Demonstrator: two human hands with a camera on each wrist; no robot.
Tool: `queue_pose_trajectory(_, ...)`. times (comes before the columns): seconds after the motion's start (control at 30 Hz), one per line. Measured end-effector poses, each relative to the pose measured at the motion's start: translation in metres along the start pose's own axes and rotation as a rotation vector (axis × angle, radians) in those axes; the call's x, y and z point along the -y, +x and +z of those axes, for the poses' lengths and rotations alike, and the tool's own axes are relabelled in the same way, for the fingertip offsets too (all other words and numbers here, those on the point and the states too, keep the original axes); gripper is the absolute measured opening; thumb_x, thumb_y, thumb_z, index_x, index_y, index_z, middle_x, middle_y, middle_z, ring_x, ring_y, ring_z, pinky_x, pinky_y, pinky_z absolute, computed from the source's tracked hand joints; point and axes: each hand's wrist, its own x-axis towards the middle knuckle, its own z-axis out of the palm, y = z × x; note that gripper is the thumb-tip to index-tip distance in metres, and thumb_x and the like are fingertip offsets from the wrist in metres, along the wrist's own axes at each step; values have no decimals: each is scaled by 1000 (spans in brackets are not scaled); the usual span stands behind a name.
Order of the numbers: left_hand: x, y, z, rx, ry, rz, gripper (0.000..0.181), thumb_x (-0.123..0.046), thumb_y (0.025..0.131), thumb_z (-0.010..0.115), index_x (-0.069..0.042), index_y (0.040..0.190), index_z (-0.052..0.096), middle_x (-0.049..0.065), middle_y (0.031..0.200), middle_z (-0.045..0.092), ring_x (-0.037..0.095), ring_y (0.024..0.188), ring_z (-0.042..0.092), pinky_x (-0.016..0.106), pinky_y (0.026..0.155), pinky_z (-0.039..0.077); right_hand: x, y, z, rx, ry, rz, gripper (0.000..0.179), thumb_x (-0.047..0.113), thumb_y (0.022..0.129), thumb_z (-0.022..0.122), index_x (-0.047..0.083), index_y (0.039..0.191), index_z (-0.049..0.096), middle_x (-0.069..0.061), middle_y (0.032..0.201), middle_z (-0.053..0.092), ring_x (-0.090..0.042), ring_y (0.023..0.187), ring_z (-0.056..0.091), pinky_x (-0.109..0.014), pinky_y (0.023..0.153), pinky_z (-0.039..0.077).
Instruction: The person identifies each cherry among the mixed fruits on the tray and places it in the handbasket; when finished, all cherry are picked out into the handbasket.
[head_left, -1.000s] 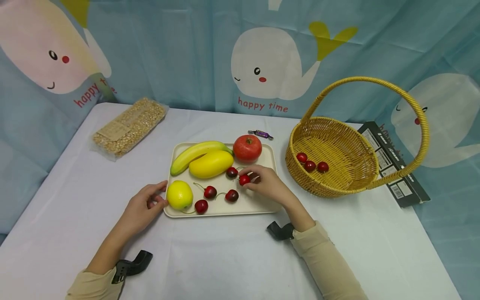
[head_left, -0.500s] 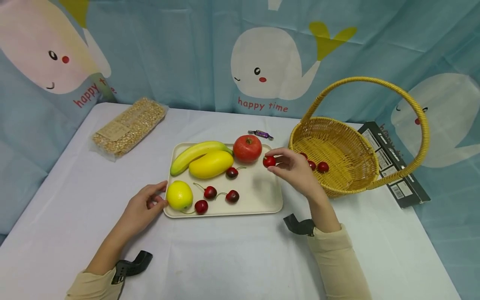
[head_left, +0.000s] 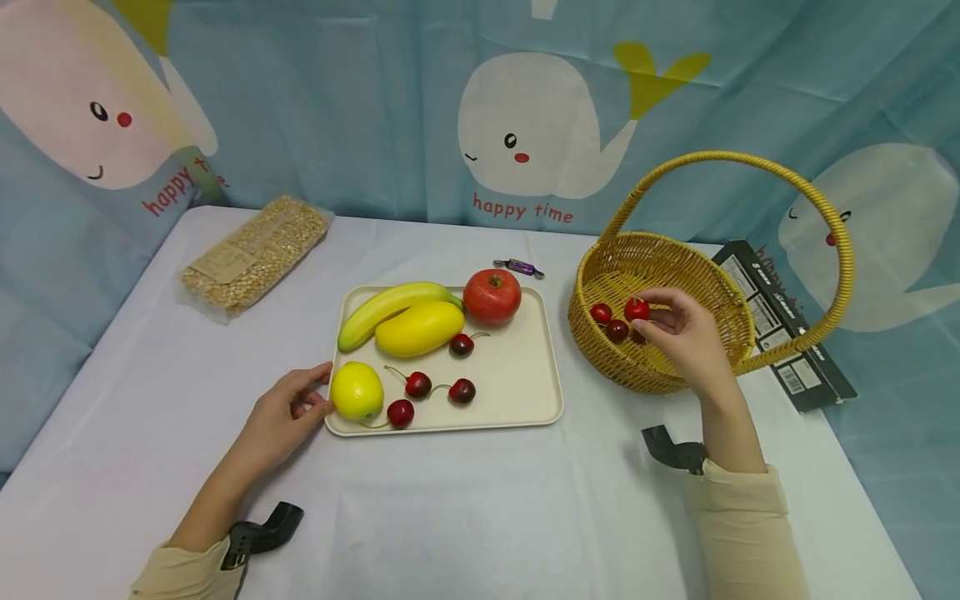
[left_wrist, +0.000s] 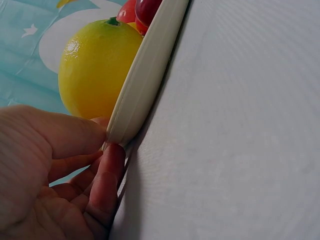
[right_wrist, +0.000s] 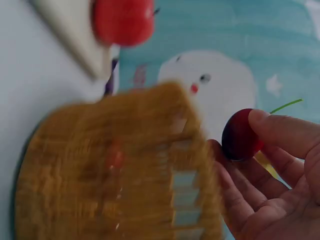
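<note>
Over the basket (head_left: 626, 379), my right hand (head_left: 686, 337) pinches a cherry (head_left: 637, 309) between thumb and fingers; its green stem shows in the right wrist view. Below it lie cherries (head_left: 617, 331) in the woven yellow basket, one partly hidden by the hand. My left hand (head_left: 288, 414) grips the left edge of the cream tray (head_left: 517, 408), thumb at the rim and fingers against its side in the left wrist view. Beside that thumb sits a lemon (left_wrist: 97, 70). The tray also bears a banana (head_left: 390, 308), a mango (head_left: 420, 329), a red pomegranate-like fruit (head_left: 492, 298) and several cherries (head_left: 462, 392).
A clear bag of grains or kernels (head_left: 258, 254) lies at the back left of the white table (head_left: 450, 517). Behind the tray is a purple-wrapped candy (head_left: 519, 267). The basket's tall handle (head_left: 843, 258) arches beside a black box (head_left: 787, 333). A whale-print curtain (head_left: 375, 125) hangs behind.
My right hand has lifted a cherry from the tray and carried it rightward to over the basket. My left hand stays at the tray's left edge.
</note>
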Motion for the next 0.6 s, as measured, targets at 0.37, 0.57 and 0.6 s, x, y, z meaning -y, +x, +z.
queue_pose_trajectory(0.37, -2, 0, -1, 4, 1, -15, 51, -4, 83, 66, 3, 131, 48, 14, 109, 55, 10, 75, 45, 17, 59, 38, -29, 4, -19, 38, -275, 189, 39, 21, 87, 64, 3, 120, 54, -14, 118, 53, -10, 91, 57, -12, 70, 46)
queue_pose_trajectory(0.57, -3, 0, -1, 4, 1, -12, 51, -3, 83, 65, 3, 131, 48, 14, 109, 55, 10, 75, 45, 17, 59, 38, -29, 6, -20, 112, -324, 250, 37, 20, 88, 64, 2, 119, 54, -17, 117, 54, -30, 105, 49, -12, 70, 42)
queue_pose_trajectory(0.6, -3, 0, -1, 4, 0, -11, 51, -3, 83, 65, 3, 131, 48, 14, 109, 55, 9, 75, 46, 17, 59, 38, -29, 6, -20, 116, -329, 258, 37, 19, 87, 64, 2, 119, 54, -17, 117, 54, -30, 105, 49, -12, 69, 42)
